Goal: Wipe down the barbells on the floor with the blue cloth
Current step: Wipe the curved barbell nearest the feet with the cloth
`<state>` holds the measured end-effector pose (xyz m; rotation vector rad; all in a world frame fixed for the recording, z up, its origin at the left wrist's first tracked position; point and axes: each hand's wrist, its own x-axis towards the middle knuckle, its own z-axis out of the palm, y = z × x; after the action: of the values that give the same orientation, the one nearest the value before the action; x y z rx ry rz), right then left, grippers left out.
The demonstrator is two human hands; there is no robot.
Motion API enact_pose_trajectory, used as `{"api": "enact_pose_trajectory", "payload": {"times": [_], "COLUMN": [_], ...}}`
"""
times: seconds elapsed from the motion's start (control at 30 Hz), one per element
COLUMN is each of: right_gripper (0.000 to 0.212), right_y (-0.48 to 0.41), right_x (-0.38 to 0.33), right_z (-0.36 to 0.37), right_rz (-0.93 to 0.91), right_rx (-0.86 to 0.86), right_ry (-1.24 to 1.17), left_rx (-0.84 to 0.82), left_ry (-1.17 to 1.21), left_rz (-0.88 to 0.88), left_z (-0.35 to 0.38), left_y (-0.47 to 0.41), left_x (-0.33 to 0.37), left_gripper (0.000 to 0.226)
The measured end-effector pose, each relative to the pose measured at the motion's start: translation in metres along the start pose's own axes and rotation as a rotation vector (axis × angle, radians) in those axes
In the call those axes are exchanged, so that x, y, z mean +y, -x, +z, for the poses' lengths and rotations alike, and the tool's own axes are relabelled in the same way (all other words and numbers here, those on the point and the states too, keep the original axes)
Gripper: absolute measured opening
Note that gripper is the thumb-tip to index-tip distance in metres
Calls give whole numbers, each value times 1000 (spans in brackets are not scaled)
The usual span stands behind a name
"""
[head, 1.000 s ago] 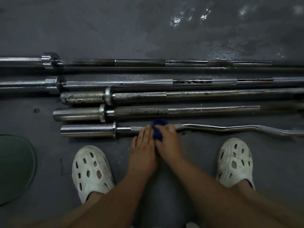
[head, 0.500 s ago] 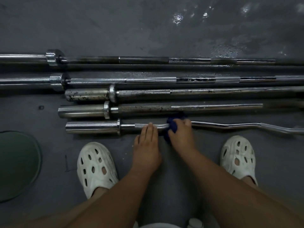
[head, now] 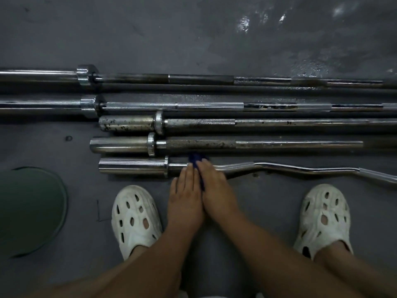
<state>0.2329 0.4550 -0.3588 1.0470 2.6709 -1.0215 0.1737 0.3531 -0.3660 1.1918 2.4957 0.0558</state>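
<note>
White clogs [head: 135,218] stand on grey floor [head: 150,35], green disc [head: 28,209] at left.

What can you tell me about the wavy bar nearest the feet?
The curl bar is shiny, chrome-looking metal: a thick sleeve and collar at the left, then a thin shaft bending in waves rightward out of frame. It lies on the dark floor beside a straight barbell. The left hand rests on its shaft; the right hand holds a blue cloth against it.

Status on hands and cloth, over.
Left hand flat on curved chrome curl bar. Right hand holds crumpled blue cloth against its shaft. Rusty straight barbell close behind.
</note>
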Motion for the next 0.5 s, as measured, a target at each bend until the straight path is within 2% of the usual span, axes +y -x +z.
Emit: {"api": "enact_pose_trajectory", "payload": {"times": [0.1,0.17,0.27,0.43,0.5], "right_gripper": [80,81,81,79,77], "right_y": [-5,1,12,-7,-13], "right_x": [7,25,19,-14,-13], "right_z": [-9,-16,-7,-4,-9], "right_rz": [-148,-83,79,-147,-128], "right_rx": [-153,-122,-21,-202,-196], "right_ry": [229,321,283,321,367], "left_rx": [-23,-46,-56,-48,-25], "left_ry": [-37,-40,-33,-26,-14], "left_rz": [25,24,7,6,7], "left_z": [-1,-4,-2,2,-1], "left_y": [3,8,13,18,16], "left_x": [-16,-18,-16,-24,-27], "left_gripper": [76,84,86,83,81]}}
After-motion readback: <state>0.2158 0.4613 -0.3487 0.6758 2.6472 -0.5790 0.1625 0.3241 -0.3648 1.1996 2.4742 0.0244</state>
